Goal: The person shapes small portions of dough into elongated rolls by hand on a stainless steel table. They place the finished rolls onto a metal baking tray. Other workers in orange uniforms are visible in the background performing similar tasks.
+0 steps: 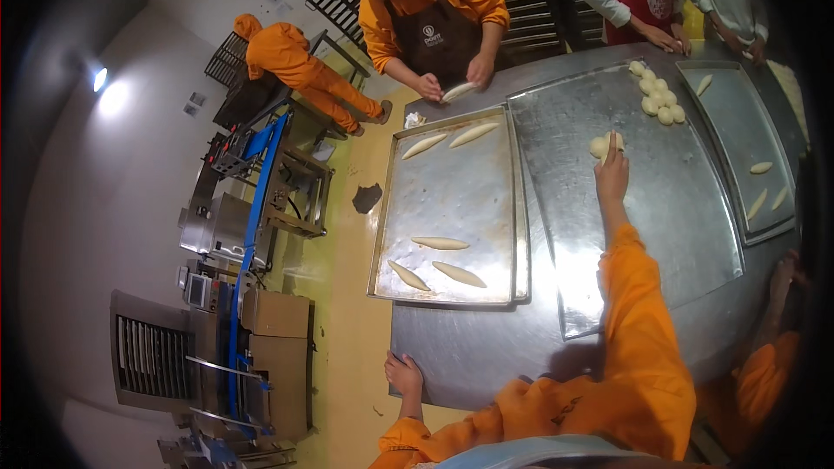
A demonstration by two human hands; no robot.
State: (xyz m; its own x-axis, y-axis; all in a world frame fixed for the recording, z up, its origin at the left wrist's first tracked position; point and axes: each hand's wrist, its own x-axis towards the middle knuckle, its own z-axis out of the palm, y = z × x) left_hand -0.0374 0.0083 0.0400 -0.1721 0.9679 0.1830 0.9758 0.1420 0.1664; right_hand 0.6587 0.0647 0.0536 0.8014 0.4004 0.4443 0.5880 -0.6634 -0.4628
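Note:
My right hand point(611, 169) reaches across the table onto a small group of pale dough balls point(597, 147). One finger lies over the dough, with balls showing on both sides of it; whether the hand grips them is hidden. The dough sits on a flat metal sheet point(625, 208). A larger cluster of round dough balls point(658, 94) lies farther up the same sheet. At the table's near left corner, my left hand point(404, 374) rests against the edge, thumb apart, with nothing seen in it.
Left of the sheet, a rimmed baking tray point(449, 202) holds several spindle-shaped dough pieces point(440, 243). Another tray point(736, 124) with shaped dough lies right. Opposite, a co-worker point(433, 13) handles a dough piece point(460, 92). Others stand around the steel table point(469, 339). A blue-belted conveyor point(257, 195) stands left.

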